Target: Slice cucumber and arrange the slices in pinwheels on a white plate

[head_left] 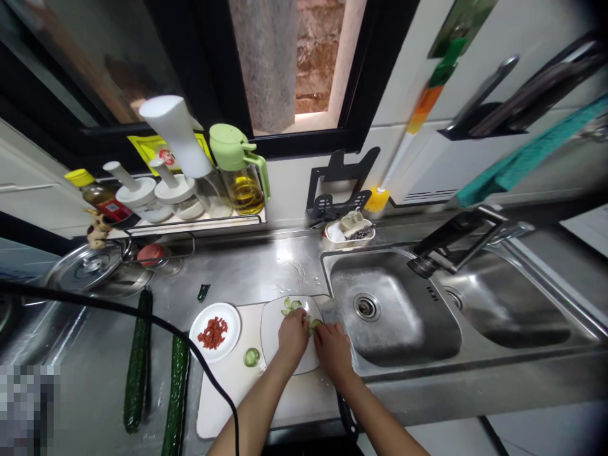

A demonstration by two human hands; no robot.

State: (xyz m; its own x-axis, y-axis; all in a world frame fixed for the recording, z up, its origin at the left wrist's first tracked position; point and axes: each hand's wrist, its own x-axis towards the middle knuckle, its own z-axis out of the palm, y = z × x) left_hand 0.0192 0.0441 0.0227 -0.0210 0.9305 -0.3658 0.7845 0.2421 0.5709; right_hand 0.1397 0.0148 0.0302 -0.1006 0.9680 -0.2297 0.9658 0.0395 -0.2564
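Note:
A white squarish plate [270, 339] rests on a cutting board [223, 405], with several pale green cucumber slices [292, 305] on its far part. Over the plate, my left hand [293, 332] has its fingers closed at a cucumber slice; the fingertips are partly hidden. My right hand [334, 351] comes in from the right, its fingers bent around a green cucumber slice [314, 325] close to the left fingertips. A single round cucumber piece [251, 357] lies on the board, left of the plate. Under my right forearm shows a black handle [346, 415].
Left of my hands stands a round white plate [194, 329] of chopped red bits. Two whole cucumbers [137, 367] lie farther left, and a black cable crosses in front. A double sink [394, 304] with a black faucet [456, 237] is at right. Seasoning jars and an oil bottle [242, 177] line a shelf.

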